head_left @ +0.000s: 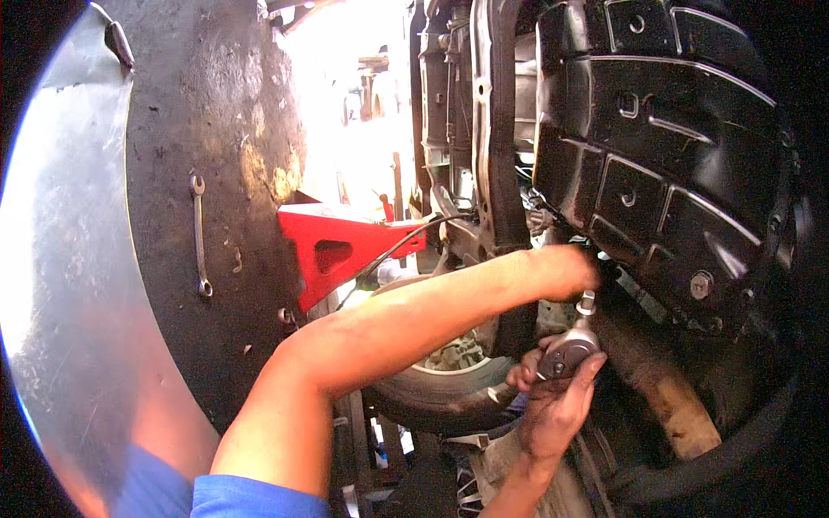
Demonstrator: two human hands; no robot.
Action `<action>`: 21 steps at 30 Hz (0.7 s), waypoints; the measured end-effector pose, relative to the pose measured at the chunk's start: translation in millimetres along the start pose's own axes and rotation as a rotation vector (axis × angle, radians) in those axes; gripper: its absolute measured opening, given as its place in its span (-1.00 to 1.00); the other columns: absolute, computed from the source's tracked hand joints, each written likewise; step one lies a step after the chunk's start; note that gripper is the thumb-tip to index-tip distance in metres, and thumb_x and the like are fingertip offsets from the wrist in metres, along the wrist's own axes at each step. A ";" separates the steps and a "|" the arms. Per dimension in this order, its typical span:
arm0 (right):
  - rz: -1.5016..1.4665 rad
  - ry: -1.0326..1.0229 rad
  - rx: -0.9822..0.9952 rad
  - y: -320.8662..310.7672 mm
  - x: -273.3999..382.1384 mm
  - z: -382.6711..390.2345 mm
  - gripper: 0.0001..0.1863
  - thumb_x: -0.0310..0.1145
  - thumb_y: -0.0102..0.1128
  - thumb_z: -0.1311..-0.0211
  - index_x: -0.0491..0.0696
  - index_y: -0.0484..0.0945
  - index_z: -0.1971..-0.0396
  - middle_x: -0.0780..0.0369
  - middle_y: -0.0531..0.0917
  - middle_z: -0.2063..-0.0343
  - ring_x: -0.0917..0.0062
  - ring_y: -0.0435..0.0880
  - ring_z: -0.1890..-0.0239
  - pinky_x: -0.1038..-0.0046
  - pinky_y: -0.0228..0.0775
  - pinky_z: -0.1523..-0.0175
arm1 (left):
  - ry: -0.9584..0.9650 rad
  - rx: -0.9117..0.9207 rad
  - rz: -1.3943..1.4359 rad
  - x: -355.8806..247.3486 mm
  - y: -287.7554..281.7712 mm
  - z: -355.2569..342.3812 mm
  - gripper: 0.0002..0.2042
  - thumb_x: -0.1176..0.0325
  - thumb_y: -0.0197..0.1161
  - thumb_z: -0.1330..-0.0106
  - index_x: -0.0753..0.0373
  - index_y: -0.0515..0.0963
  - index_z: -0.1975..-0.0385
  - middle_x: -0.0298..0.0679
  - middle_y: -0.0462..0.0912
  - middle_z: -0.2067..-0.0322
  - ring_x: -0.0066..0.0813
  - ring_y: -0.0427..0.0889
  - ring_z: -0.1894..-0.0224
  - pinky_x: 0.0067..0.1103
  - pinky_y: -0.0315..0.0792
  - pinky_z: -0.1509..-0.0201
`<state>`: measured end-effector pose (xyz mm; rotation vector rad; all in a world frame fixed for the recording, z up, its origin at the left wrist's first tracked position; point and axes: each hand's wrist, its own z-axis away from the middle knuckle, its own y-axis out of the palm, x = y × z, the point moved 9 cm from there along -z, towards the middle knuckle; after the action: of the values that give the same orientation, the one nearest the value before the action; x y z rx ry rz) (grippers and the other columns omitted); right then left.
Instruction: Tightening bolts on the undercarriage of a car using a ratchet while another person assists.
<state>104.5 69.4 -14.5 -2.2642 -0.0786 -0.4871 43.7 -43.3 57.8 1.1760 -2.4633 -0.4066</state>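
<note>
Head: socket tool (572,352) (right hand (555,409))

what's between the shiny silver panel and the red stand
In the head view, a wrench lies on the dark floor between the silver panel and the red stand, with a tan mark to its right.

ratchet (572,352) – smooth mtl | spanner (200,237) – shiny mtl | glossy underbody panel (667,147), poss. plastic | cloth sleeve (259,498), matt

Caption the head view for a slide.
Right hand holding a ratchet-like tool, left hand near its metal end, by a black vehicle panel.
</note>
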 end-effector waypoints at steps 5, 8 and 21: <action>0.821 -0.038 -0.079 -27.0 28.6 -10.7 -0.34 0.25 -0.14 -0.50 -0.15 0.54 0.23 0.32 0.51 0.62 0.65 0.34 0.66 0.60 0.15 0.51 | 0.033 -0.001 0.011 -2.2 0.9 -3.1 -0.88 0.44 0.30 -0.07 0.21 0.61 0.37 -0.09 0.68 0.39 -0.04 0.71 0.21 -0.20 0.59 0.13; 0.548 -0.005 -0.073 -23.4 12.1 -6.6 -0.32 0.26 -0.15 -0.50 -0.18 0.51 0.15 0.27 0.52 0.57 0.58 0.41 0.59 0.56 0.25 0.43 | 0.002 -0.017 0.022 0.2 3.2 -3.7 -0.89 0.43 0.30 -0.08 0.20 0.61 0.38 -0.10 0.69 0.40 -0.04 0.71 0.22 -0.20 0.60 0.13; 1.010 0.038 0.082 -2.2 32.8 -12.5 -0.54 0.01 0.07 -0.50 -0.13 0.62 0.33 0.37 0.51 0.61 0.74 0.37 0.58 0.60 0.13 0.50 | 0.003 0.094 -0.045 3.4 11.1 5.1 -0.90 0.42 0.24 -0.14 0.22 0.62 0.36 -0.07 0.70 0.36 -0.07 0.72 0.22 -0.22 0.59 0.16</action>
<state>130.4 58.5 6.8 -1.8996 0.9902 0.0254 31.9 -38.7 58.6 1.2709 -2.4807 -0.3038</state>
